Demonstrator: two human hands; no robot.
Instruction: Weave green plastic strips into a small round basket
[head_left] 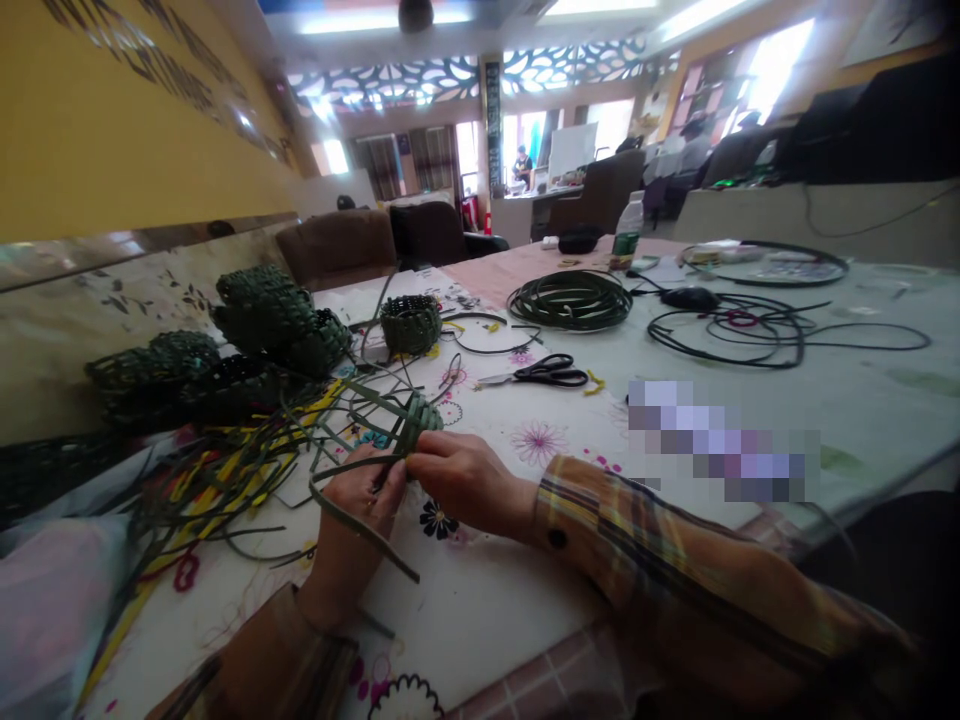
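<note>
A small, partly woven green basket [417, 420] is held between my two hands just above the flowered tablecloth. My left hand [360, 500] is closed on its lower left side, with loose strips fanning out above the fingers. One long green strip [367, 528] loops over that hand and hangs toward me. My right hand [461, 475] pinches at the basket's near edge, its fingertips meeting the left thumb. What exactly lies between the right fingertips is hidden. Beyond the hands rest black-handled scissors [551, 371], blades pointing left.
Finished green baskets [262, 310] are piled at the left, and a small round one [410, 323] stands behind my hands. Green and yellow strips [247, 460] lie loose at left. Coiled green strip [570, 300], a bottle [628, 230] and a dark cord [727, 335] occupy the far right.
</note>
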